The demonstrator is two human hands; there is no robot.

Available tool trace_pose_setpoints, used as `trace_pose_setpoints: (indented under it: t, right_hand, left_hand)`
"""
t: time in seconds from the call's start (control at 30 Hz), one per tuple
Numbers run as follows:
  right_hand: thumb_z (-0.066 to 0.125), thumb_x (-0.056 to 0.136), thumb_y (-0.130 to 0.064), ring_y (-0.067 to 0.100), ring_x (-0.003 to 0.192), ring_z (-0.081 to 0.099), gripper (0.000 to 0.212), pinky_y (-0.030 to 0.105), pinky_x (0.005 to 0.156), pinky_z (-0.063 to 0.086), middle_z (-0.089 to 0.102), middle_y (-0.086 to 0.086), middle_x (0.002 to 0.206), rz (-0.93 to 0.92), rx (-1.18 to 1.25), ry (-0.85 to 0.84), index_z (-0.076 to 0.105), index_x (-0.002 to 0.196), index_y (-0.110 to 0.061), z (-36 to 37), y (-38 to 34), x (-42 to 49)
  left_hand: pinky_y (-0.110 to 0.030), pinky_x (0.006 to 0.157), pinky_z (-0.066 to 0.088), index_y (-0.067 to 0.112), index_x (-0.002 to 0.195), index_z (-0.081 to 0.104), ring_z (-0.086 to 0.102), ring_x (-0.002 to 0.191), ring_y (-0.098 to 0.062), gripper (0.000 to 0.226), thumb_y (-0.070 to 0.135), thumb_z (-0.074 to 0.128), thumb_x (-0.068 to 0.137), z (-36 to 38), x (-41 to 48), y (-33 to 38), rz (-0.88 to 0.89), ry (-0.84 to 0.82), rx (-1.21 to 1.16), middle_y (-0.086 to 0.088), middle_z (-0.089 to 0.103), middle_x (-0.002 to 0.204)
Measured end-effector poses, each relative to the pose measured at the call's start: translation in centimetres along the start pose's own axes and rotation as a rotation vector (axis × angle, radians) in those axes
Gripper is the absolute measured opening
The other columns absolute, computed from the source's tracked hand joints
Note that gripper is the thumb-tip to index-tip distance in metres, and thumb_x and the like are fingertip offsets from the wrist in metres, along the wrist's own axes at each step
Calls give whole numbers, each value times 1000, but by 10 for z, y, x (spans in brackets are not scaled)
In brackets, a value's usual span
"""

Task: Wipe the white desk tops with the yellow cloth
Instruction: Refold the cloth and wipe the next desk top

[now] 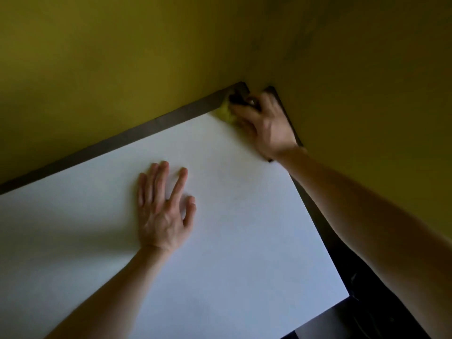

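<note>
- Two bare hands are on the white desk top (232,241) in my head view.
- I see the left hand (163,211) lying flat, palm down, near the middle of the surface, with its fingers straight and slightly spread, holding nothing.
- I see the right hand (264,123) reaching into the far corner, where its fingers bend over the yellow cloth (226,113) and grip it against the desk.
- Only a small bunched part of the cloth shows, poking out left of the fingers; the hand hides the rest.
- The cloth sits right in the corner, up against the dark strip (122,140) that runs along the desk's far edge.
- Something dark sits at the right fingertips; I cannot tell what it is.
- Olive-yellow walls (122,57) rise behind the desk on both sides of the corner.
- Past the desk's right edge I make out a dark area (367,302), too dim to read.
</note>
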State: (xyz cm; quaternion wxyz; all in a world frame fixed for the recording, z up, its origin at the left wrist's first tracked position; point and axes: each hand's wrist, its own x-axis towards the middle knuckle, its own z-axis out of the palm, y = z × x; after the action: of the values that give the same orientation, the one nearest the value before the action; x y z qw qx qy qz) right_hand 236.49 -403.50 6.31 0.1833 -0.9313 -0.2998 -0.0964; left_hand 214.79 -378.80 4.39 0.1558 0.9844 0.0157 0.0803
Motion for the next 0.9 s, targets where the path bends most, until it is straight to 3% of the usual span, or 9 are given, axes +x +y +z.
trace_pose_setpoints:
  t: [0.07,0.13,0.27,0.37,0.53,0.67,0.73,0.8,0.9]
  right_hand:
    - [55,114,-32,44,109,58,35,54,92,53,59,23,119,118,-49,-2,68,145,-24,5,1,23]
    - [56,113,-37,43,112,58,35,53,95,52,60,24,127,72,-4,-33,69,143,-23,0,-19,-9]
    - [69,105,-30,40,113,60,33,49,93,52,62,20,137,-273,119,-261,71,138,-30,-31,-70,-143]
    - [65,101,-12,39,111,57,50,49,91,54,63,21,136,-463,88,-332,58,146,-32,-26,-44,-144]
    - [53,113,-34,46,117,58,37,58,96,53,58,25,132,-40,-49,-104,56,149,-28,-2,9,-9]
    - [60,108,-20,45,117,55,42,56,97,50,56,25,136,131,-62,-82,56,150,-25,-1,-31,-41]
    - [64,103,-12,43,115,57,46,52,93,49,58,24,136,36,57,-158,60,149,-23,-14,-73,-117]
    - [64,98,-10,42,115,58,54,50,92,49,56,23,140,-189,119,-284,58,149,-26,-28,-105,-194]
    - [71,88,-6,38,113,53,65,48,91,46,51,19,142,-440,118,-391,61,148,-29,-34,-82,-207]
  left_hand:
    - [-67,128,27,19,161,54,30,163,-43,61,40,60,104,0,0,-1,2,-4,1,-20,33,175]
    - [-67,128,27,19,161,55,31,162,-43,61,40,60,103,0,0,-2,-3,-3,0,-21,34,174]
    - [-66,128,28,18,159,56,33,161,-43,60,38,61,103,0,1,0,2,23,5,-21,38,172]
    - [-66,128,27,17,159,56,34,161,-43,60,38,60,104,2,1,0,6,31,13,-21,38,172]
    - [-66,128,27,18,160,55,33,161,-44,59,40,57,105,3,1,-2,14,15,17,-21,37,172]
    - [-65,128,27,19,160,55,33,161,-42,60,40,59,104,4,0,-2,16,21,28,-20,37,172]
    - [-64,128,27,19,160,55,34,161,-42,60,39,59,104,3,0,-1,23,32,34,-20,38,172]
    - [-64,128,27,19,160,55,33,161,-41,60,39,60,103,3,1,-1,20,35,37,-20,38,172]
    - [-63,129,26,19,160,54,32,162,-41,60,39,59,104,3,0,0,28,45,51,-19,38,172]
